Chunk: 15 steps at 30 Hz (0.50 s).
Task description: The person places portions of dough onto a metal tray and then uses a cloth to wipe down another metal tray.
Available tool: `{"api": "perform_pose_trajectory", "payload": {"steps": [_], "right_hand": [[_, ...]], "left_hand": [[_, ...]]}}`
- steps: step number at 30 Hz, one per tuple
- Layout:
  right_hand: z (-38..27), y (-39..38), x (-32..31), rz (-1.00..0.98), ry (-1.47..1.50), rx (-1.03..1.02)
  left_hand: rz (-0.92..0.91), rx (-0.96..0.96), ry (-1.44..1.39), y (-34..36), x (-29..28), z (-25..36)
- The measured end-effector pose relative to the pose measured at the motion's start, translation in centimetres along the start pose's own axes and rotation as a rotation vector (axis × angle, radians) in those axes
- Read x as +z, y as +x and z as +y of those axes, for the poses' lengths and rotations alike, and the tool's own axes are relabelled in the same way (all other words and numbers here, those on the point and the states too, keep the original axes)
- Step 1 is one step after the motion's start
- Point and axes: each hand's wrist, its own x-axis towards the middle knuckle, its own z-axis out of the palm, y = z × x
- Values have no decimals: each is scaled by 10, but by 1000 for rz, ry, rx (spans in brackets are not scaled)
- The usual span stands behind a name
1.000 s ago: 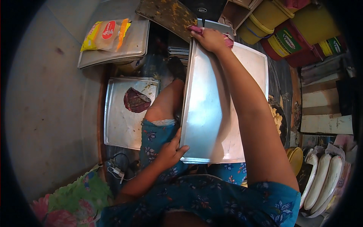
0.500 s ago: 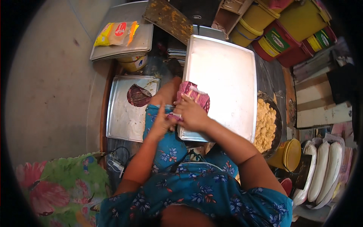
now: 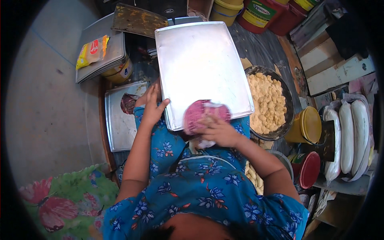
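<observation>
A large silver baking tray (image 3: 204, 60) lies across my lap, its near edge toward me. My right hand (image 3: 220, 132) is closed on a crumpled pink cloth (image 3: 196, 114) with a whitish part, which rests over the tray's near edge; hand and cloth are slightly blurred. Beside the tray's left edge is my left hand (image 3: 153, 107), fingers stretched and thumb touching the rim. A dark maroon crumpled cloth (image 3: 129, 103) lies on another metal tray (image 3: 120, 132) at the left, below my left hand.
To the right stands a round dark basin (image 3: 289, 100) full of pale dough pieces (image 3: 266, 104). Beyond it are a yellow bucket (image 3: 310, 124), a red-lidded tub (image 3: 310, 170) and white wrapped rolls (image 3: 346, 132). A yellow packet (image 3: 92, 52) sits on stacked trays at the far left.
My hands have moved apart: the left to the tray's left rim, the right with the pink cloth to its near edge. The tray appears further left and the view has shifted.
</observation>
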Motion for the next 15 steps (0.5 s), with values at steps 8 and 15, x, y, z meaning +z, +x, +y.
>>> {"api": "perform_pose_trajectory", "payload": {"steps": [8, 15], "right_hand": [[58, -161, -56, 179, -226, 559], [53, -79, -97, 1256, 922, 975]], "left_hand": [[141, -88, -39, -8, -9, -21], [169, 5, -84, -11, 4, 43]]}}
